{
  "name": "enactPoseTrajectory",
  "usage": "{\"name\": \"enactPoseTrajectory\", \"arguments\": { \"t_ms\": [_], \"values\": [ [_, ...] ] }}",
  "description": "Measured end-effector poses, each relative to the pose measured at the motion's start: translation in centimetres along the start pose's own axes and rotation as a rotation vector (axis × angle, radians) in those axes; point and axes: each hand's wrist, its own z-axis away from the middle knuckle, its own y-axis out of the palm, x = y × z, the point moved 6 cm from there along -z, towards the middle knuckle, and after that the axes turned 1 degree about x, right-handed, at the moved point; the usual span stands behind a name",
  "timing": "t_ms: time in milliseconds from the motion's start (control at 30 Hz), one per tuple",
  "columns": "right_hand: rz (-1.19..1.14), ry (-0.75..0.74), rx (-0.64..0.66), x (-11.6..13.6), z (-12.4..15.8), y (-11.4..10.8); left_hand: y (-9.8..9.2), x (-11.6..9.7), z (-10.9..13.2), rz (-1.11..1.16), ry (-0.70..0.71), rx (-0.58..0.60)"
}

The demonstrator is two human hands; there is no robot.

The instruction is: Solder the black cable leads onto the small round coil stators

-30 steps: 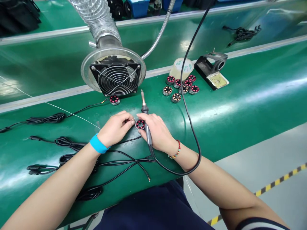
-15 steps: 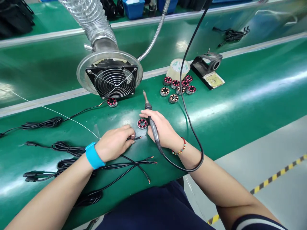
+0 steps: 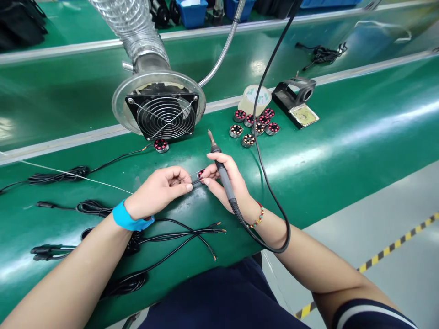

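Note:
My left hand (image 3: 161, 189) pinches a thin black cable (image 3: 196, 182) between thumb and fingers. A pale thread of solder wire (image 3: 82, 177) runs in from the left to this hand. My right hand (image 3: 233, 189) is closed around a soldering iron (image 3: 224, 176), its tip pointing up and away from me. The thumb and fingertips of that hand also meet at the cable's end. Just behind these fingertips, a small round motor stator (image 3: 200, 173) with red windings is partly hidden.
A fume extractor fan (image 3: 168, 116) hangs at the back, one wired stator (image 3: 161, 145) below it. Several stators (image 3: 248, 140) sit beside a tape roll (image 3: 255, 98) and an iron stand (image 3: 303, 103). Coiled black cables (image 3: 92, 208) lie at left; the iron's cord (image 3: 262, 169) loops at right.
My left hand has lifted the cable end toward the stator. My right thumb and fingers have closed in at the cable's end, covering part of the stator. The iron has shifted slightly right.

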Motion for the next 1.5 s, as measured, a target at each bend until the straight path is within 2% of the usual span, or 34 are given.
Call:
{"name": "enactPoseTrajectory", "arguments": {
  "t_ms": [433, 633, 733, 967, 1133, 1200, 1300, 1367, 1500],
  "values": [
    [-0.308, 0.093, 0.02, -0.3, 0.0, 0.5, 0.7, -0.1, -0.1, -0.02, 0.028, 0.017],
    [-0.434, 0.185, 0.037, -0.8, 0.0, 0.7, 0.4, -0.6, -0.3, -0.051, 0.116, -0.009],
    [-0.46, 0.197, 0.025, -0.9, -0.1, 0.7, 0.3, -0.3, -0.4, -0.109, 0.081, -0.018],
    [-0.47, 0.189, -0.004, -1.1, -0.2, 0.8, 0.6, -0.1, -0.4, -0.131, 0.069, 0.007],
    [-0.462, 0.157, 0.027, -1.0, -0.1, 1.0, 0.8, -0.4, -0.3, -0.058, 0.076, 0.045],
    [-0.436, 0.122, 0.051, -0.7, 0.0, 1.1, 1.2, -0.3, -0.2, 0.064, 0.041, 0.114],
    [-0.353, 0.06, 0.085, 0.0, 0.2, 1.1, 2.3, 0.0, 0.3, 0.262, -0.065, 0.281],
    [-0.309, 0.021, 0.105, 0.4, 0.3, 1.2, 2.6, 0.0, 0.6, 0.319, -0.098, 0.338],
    [-0.203, -0.049, 0.108, 0.9, 0.6, 1.3, 2.2, -0.2, 0.6, 0.306, -0.084, 0.262]
  ]
}}
